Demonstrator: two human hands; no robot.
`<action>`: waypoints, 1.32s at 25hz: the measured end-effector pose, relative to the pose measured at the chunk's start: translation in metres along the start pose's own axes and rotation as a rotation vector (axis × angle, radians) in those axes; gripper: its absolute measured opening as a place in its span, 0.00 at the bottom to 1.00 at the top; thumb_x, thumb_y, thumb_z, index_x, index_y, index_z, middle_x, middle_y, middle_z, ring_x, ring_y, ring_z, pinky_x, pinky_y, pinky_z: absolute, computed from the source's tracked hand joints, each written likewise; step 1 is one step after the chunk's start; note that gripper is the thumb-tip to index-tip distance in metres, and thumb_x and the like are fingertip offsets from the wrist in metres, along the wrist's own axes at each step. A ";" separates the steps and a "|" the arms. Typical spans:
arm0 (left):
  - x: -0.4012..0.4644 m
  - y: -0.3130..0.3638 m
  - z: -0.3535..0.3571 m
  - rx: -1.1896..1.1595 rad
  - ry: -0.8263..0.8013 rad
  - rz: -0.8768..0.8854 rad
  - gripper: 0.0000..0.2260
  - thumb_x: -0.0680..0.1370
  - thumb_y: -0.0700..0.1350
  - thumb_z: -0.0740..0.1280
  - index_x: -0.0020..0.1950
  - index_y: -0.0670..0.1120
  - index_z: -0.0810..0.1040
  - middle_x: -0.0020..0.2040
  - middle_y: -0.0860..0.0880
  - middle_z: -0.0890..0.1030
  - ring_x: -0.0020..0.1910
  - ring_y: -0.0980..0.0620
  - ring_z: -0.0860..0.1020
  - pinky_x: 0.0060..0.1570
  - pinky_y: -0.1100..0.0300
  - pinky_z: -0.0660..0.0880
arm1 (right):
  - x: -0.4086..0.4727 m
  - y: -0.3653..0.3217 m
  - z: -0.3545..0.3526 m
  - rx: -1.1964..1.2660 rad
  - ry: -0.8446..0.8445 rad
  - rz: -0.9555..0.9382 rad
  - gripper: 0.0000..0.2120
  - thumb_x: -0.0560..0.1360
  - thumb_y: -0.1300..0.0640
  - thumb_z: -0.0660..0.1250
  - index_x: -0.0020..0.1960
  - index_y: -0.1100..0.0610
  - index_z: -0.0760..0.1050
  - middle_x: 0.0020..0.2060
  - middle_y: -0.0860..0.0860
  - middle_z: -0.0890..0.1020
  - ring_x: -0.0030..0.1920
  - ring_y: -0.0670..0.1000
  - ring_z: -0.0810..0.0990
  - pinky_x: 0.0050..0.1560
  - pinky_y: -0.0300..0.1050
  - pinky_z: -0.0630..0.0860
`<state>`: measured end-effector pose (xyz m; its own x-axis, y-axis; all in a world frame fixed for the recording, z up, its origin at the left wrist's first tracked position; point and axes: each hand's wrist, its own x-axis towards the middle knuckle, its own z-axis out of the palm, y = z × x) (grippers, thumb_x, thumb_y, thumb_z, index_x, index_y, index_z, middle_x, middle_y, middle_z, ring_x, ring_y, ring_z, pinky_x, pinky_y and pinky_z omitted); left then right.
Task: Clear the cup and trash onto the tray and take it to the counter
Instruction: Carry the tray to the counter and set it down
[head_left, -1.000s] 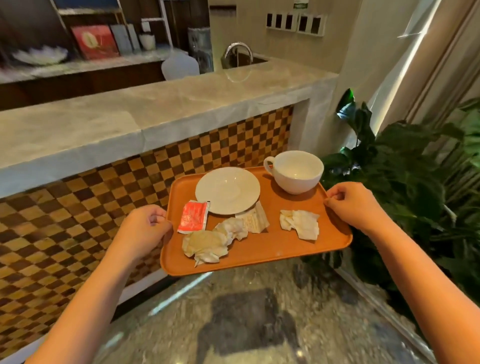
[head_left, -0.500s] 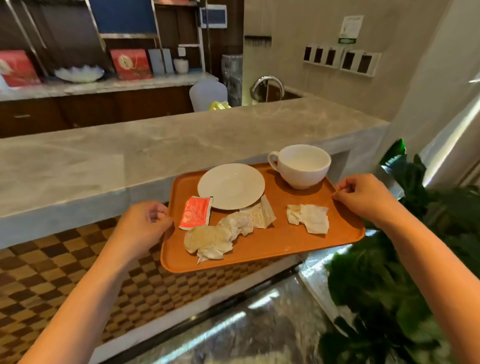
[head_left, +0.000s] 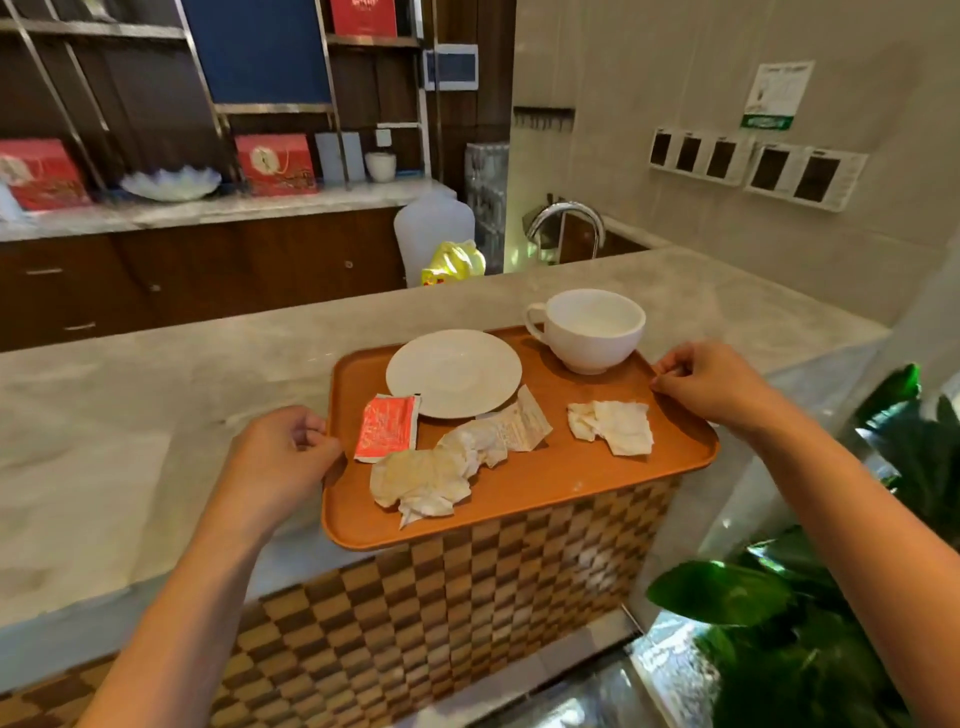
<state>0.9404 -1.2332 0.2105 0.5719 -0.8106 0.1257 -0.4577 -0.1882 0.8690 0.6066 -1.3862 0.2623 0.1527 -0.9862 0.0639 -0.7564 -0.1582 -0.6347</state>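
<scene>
I hold an orange tray (head_left: 561, 483) level in front of me, its far half over the grey marble counter (head_left: 218, 374). My left hand (head_left: 280, 457) grips the tray's left edge and my right hand (head_left: 701, 379) grips its right edge. On the tray stand a white cup (head_left: 592, 327) at the far right and a white saucer (head_left: 452, 371) beside it. A red sachet (head_left: 387, 426), crumpled wrappers (head_left: 431, 473) and a crumpled white napkin (head_left: 613, 423) lie nearer to me.
The counter front is a brown checkered panel (head_left: 493, 597). Green plant leaves (head_left: 831, 597) stand at the lower right. A curved tap (head_left: 566, 221) and a clear water jug (head_left: 434, 228) are behind the counter. Shelves with red boxes (head_left: 275, 163) line the back wall.
I have come closer to the counter with the tray raised. The tray's far part is now over the countertop. Both hands keep the same grip.
</scene>
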 end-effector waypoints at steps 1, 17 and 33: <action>0.018 0.001 0.005 0.006 -0.004 0.001 0.12 0.70 0.31 0.65 0.30 0.45 0.73 0.19 0.53 0.74 0.28 0.46 0.72 0.38 0.54 0.69 | 0.019 -0.001 0.004 0.017 -0.005 0.015 0.07 0.74 0.62 0.64 0.37 0.54 0.76 0.35 0.53 0.79 0.41 0.53 0.78 0.40 0.44 0.73; 0.177 0.022 0.101 0.224 0.052 -0.115 0.02 0.72 0.36 0.67 0.40 0.41 0.78 0.34 0.45 0.78 0.35 0.50 0.75 0.33 0.59 0.69 | 0.233 0.012 0.054 -0.025 -0.065 0.078 0.06 0.75 0.62 0.62 0.44 0.57 0.77 0.38 0.53 0.78 0.41 0.52 0.77 0.44 0.47 0.76; 0.188 0.016 0.109 0.461 -0.146 -0.095 0.07 0.72 0.39 0.70 0.35 0.45 0.75 0.28 0.50 0.79 0.26 0.61 0.76 0.25 0.69 0.63 | 0.263 0.036 0.075 -0.204 -0.087 -0.068 0.05 0.74 0.61 0.65 0.47 0.58 0.79 0.41 0.54 0.79 0.41 0.52 0.75 0.41 0.44 0.70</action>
<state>0.9661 -1.4490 0.1960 0.5396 -0.8409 -0.0408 -0.6805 -0.4641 0.5671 0.6672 -1.6480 0.1982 0.2552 -0.9665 0.0284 -0.8542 -0.2392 -0.4617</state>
